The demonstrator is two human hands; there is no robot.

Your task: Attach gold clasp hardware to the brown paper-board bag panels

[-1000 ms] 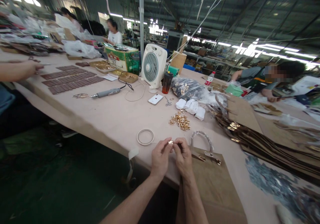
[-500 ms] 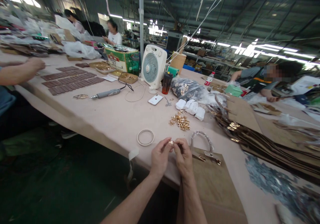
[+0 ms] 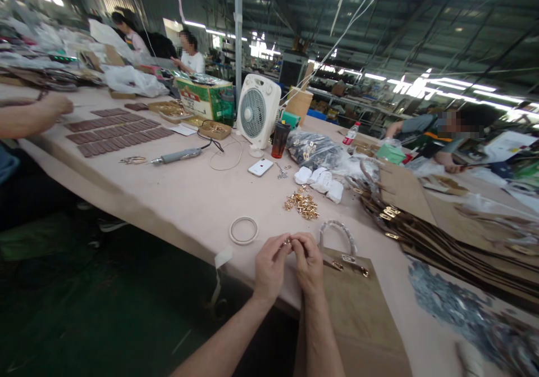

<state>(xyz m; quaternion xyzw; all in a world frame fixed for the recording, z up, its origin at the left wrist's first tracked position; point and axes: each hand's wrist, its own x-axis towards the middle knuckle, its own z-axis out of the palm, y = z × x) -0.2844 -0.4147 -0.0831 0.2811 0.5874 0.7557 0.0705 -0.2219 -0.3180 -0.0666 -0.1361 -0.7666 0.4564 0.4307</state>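
My left hand (image 3: 270, 264) and my right hand (image 3: 309, 262) meet at the table's front edge, fingertips pinched on a small gold metal piece (image 3: 287, 242) between them. Its exact shape is too small to tell. Just beyond lies a pile of gold hardware (image 3: 302, 204). Under and beside my right forearm is a brown bag panel (image 3: 357, 309), with a plastic-wrapped handle (image 3: 339, 230) and gold buckles at its top. A roll of tape (image 3: 243, 231) lies flat to the left of my hands.
Stacked brown panels (image 3: 446, 253) and grey pieces (image 3: 450, 298) lie right. Beyond are white packets (image 3: 322, 180), a phone (image 3: 260, 167), a tumbler (image 3: 280, 139) and a fan (image 3: 258, 110). A grey tool (image 3: 177, 156) lies left; another person's hand (image 3: 59, 104) is far left.
Both my hands stay together, with a slight shift of the fingers around the gold piece. The whole view has shifted slightly.
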